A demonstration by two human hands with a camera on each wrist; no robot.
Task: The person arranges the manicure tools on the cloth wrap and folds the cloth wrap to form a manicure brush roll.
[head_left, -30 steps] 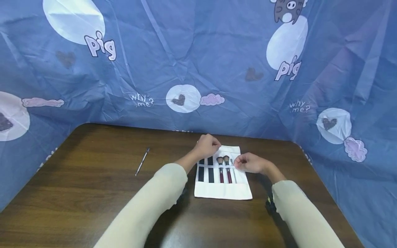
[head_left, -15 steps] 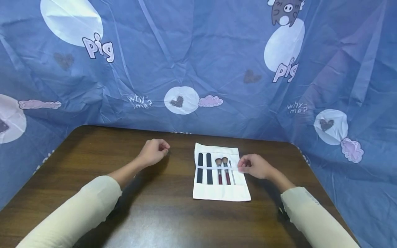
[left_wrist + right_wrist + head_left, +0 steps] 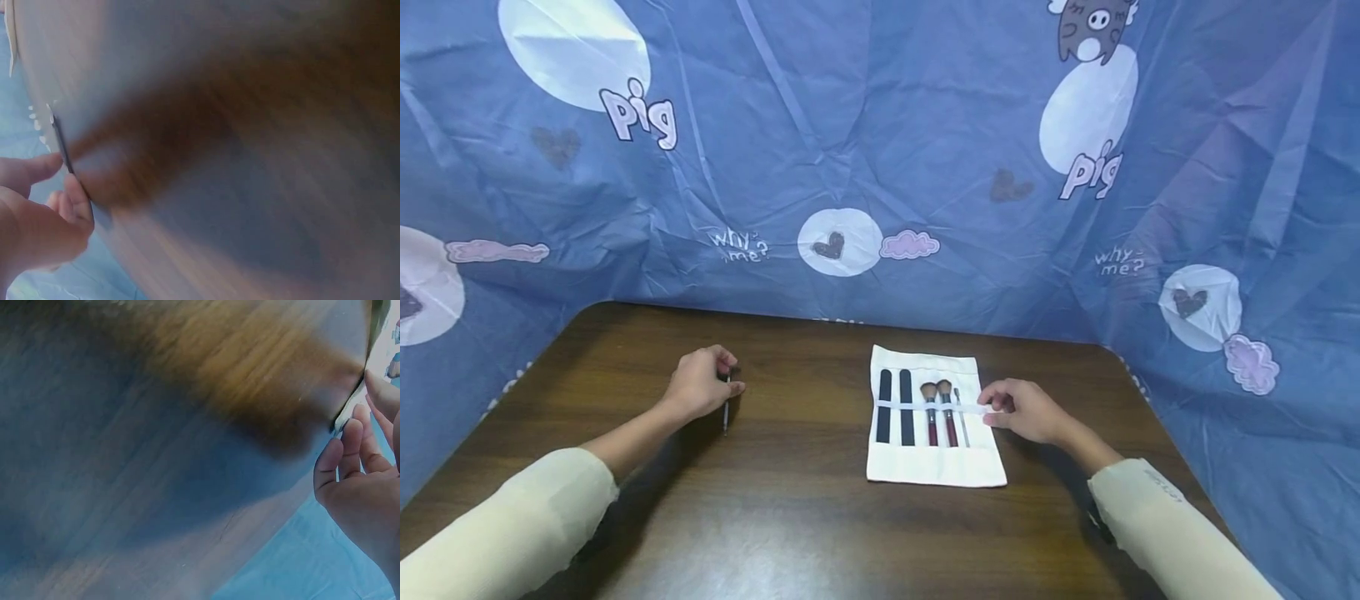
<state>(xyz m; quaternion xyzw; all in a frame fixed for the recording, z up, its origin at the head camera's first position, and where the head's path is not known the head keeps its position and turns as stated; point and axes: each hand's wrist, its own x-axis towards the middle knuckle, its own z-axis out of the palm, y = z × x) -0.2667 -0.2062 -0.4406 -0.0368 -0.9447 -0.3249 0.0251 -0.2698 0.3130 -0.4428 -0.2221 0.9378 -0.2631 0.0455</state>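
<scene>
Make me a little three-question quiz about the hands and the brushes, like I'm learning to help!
1. How many fluffy-headed brushes lie on the white holder?
2. True or false: the left hand pinches a black strip.
3. In the head view, the right hand is at which side of the holder?
A) left
B) right
C) bottom

Key: 1. Two. 2. False; it pinches a slim tool. 3. B.
</scene>
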